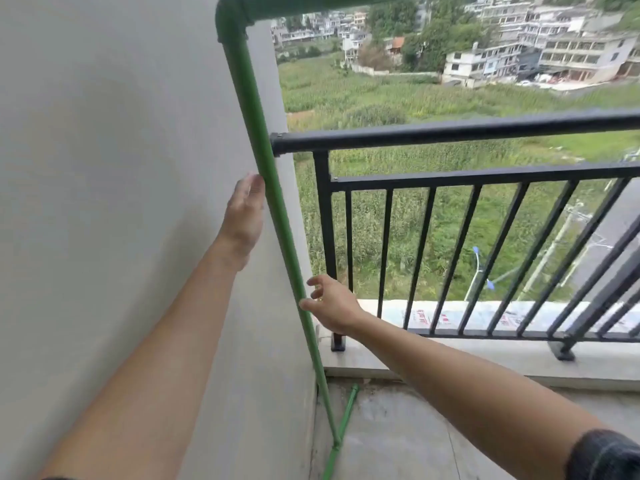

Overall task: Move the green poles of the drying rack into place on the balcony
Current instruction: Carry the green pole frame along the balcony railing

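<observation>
I have the upright green pole (277, 216) standing close against the white wall (104, 168), right at the corner where the black railing (450, 133) meets it. My left hand (242, 216) rests flat and open beside the pole, fingers together, the fingertips touching or almost touching its left side; I judge I keep it there to stop the pole swinging toward the wall. My right hand (329, 303) sits lower down on the other side, fingers loosely spread and curled, with the thumb against the pole and nothing actually gripped. With one hand high and one low on opposite sides, I can steady and nudge the frame rather than carry it.

The pole is a smooth, bright green tube, leaning slightly in my view. At the top it enters a darker green elbow joint (230, 19), from which a top pole (311, 5) runs off to the right above the railing. At the bottom it meets a green foot pole (341, 431) lying on the concrete floor (415, 427), close along the wall's base. The rack seems nearly in place; what's left looks like small adjustment.
</observation>
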A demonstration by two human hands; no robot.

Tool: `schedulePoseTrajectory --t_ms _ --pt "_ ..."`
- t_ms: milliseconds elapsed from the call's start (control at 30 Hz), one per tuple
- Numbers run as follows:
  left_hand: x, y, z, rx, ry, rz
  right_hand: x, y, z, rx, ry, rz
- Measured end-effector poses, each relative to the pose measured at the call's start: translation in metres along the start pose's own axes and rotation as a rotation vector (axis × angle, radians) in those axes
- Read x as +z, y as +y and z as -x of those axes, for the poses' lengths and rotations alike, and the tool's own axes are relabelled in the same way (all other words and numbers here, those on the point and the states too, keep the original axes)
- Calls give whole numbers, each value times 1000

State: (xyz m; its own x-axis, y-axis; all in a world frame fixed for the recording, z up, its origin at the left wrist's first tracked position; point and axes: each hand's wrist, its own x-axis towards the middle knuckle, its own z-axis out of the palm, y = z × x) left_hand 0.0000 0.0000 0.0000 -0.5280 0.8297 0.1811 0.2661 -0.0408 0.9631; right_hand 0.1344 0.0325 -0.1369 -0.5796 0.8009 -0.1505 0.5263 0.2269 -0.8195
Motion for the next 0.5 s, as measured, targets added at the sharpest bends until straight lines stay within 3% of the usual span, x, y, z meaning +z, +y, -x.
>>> schedulePoseTrajectory --t_ms 133,233,500 --pt "16 5 5 -68 -114 170 9 -5 -16 74 53 -20" --pt "23 -4 6 -20 -179 228 18 0 -26 105 44 -102" --pt "46 11 35 64 -402 301 19 30 -2 5 162 -391"
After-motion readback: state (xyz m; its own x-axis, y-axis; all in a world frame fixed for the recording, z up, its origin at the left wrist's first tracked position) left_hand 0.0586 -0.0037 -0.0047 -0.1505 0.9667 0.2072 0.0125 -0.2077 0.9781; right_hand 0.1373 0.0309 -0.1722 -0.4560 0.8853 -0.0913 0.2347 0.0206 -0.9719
